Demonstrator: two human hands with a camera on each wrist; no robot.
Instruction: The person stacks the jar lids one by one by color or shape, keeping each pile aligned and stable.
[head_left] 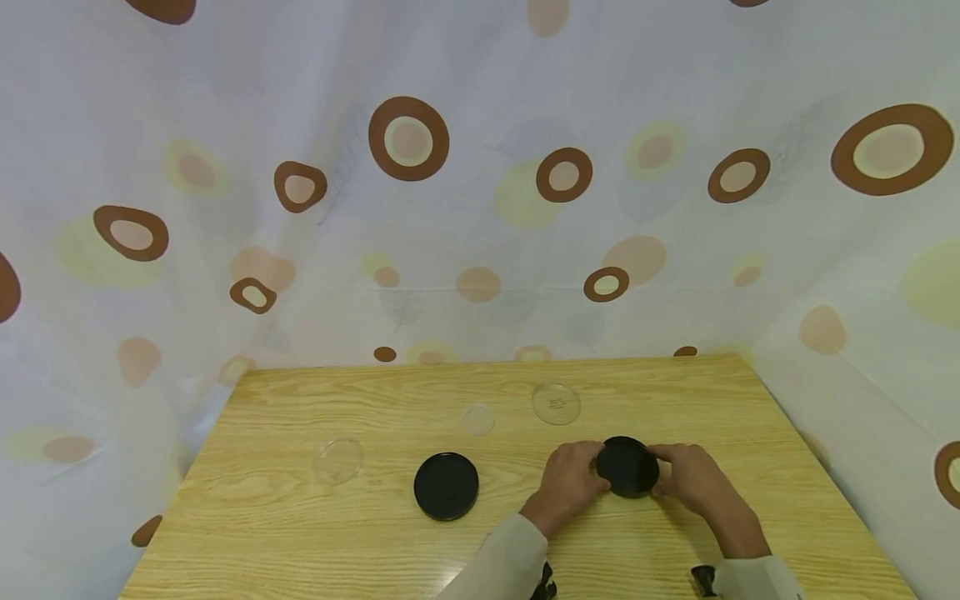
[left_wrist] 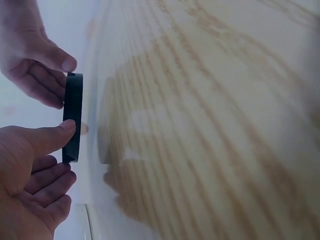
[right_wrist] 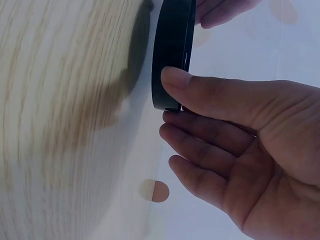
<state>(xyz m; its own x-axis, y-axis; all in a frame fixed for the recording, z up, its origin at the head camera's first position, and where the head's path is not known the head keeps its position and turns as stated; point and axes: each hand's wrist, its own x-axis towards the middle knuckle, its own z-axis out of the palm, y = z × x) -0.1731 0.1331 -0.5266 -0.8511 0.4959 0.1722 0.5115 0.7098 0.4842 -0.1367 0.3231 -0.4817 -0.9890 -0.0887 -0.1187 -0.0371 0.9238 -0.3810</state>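
I see the left hand [head_left: 567,481] and right hand [head_left: 692,475] pinch a black disc [head_left: 628,467] at opposite edges, above the table [head_left: 300,533].

Small pale glare on tabletop [head_left: 315,537]

Head view high, wrist views close.

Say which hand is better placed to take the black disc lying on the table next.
Probably the left hand: it is nearer the lying black disc, while the right hand is beyond the held black disc. Both grip the held one, so the left would first have to let go.
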